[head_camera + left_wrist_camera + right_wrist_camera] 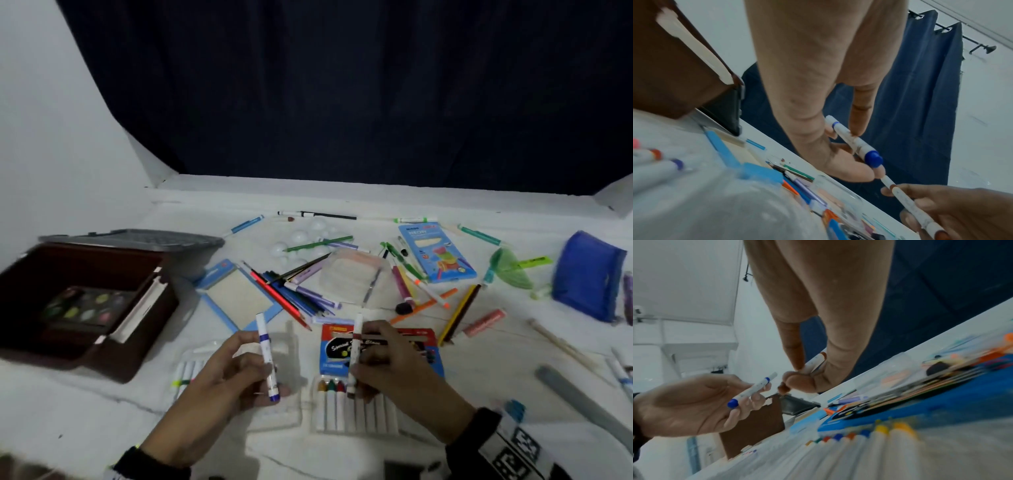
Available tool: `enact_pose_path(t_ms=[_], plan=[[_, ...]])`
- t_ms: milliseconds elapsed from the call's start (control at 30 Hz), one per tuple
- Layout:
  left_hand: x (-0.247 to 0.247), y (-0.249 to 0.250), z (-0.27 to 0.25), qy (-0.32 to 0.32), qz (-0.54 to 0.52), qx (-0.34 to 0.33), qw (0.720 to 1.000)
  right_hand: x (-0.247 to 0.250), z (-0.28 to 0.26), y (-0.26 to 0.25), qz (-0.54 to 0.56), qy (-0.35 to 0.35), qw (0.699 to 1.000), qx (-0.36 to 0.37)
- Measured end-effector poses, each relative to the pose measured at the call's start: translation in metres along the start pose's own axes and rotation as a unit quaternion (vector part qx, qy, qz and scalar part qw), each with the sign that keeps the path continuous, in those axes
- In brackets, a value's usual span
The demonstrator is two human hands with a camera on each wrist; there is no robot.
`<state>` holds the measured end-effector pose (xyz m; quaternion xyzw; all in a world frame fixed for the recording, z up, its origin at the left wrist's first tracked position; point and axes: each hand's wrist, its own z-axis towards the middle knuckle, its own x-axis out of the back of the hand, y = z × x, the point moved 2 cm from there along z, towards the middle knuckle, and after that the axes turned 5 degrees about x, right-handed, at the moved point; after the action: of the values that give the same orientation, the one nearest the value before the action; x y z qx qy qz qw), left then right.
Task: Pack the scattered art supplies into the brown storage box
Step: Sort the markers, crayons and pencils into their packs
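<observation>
My left hand (239, 373) pinches a white marker with a blue cap (266, 356) upright above the table; in the left wrist view that blue-capped marker (857, 146) lies between thumb and fingers. My right hand (383, 363) grips a white marker with a brown cap (354, 356), seen in the right wrist view as the brown marker (812, 365). Below the hands lies a clear tray of white markers (356, 407). The brown storage box (85, 301) stands open at the left with a paint palette (85, 305) inside.
Pencils, pens and markers (301, 291) lie scattered mid-table with a blue notepad (236, 294), a clear plastic case (356, 281), a blue crayon box (435, 253), white foam balls (301, 240) and a blue pouch (589, 274). The grey box lid (137, 240) leans behind the box.
</observation>
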<state>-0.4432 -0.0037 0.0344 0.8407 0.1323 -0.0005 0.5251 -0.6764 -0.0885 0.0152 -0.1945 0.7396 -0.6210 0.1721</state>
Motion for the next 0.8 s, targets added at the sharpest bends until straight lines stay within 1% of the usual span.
enact_pose_path(t_ms=[67, 133, 200, 267, 367, 533, 600, 700, 800], plan=[[0.021, 0.002, -0.009, 0.0, 0.029, -0.011, 1.0, -0.025, 0.005, -0.003, -0.01, -0.049, 0.999, -0.01], [0.043, 0.002, -0.012, 0.003, 0.105, -0.036, 0.994, -0.048, 0.011, -0.007, -0.059, -0.081, 0.995, -0.005], [0.064, 0.0, -0.012, 0.013, 0.175, -0.055, 0.983, -0.068, 0.02, -0.01, -0.139, -0.096, 0.986, 0.007], [0.082, -0.003, -0.007, 0.016, 0.231, -0.055, 0.971, -0.087, 0.029, -0.01, -0.215, -0.117, 0.969, 0.015], [0.098, -0.004, 0.002, -0.005, 0.318, -0.054, 0.946, -0.113, 0.042, -0.006, -0.274, -0.139, 0.952, 0.003], [0.107, -0.008, 0.016, -0.038, 0.439, -0.072, 0.895, -0.138, 0.059, -0.001, -0.312, -0.148, 0.938, -0.02], [0.106, -0.007, 0.018, -0.044, 0.459, -0.084, 0.883, -0.144, 0.064, 0.0, -0.331, -0.148, 0.931, -0.023], [0.103, -0.006, 0.02, -0.056, 0.476, -0.09, 0.873, -0.149, 0.067, 0.0, -0.351, -0.146, 0.924, -0.034], [0.104, -0.006, 0.025, -0.052, 0.504, -0.094, 0.857, -0.152, 0.068, -0.005, -0.378, -0.154, 0.913, -0.022]])
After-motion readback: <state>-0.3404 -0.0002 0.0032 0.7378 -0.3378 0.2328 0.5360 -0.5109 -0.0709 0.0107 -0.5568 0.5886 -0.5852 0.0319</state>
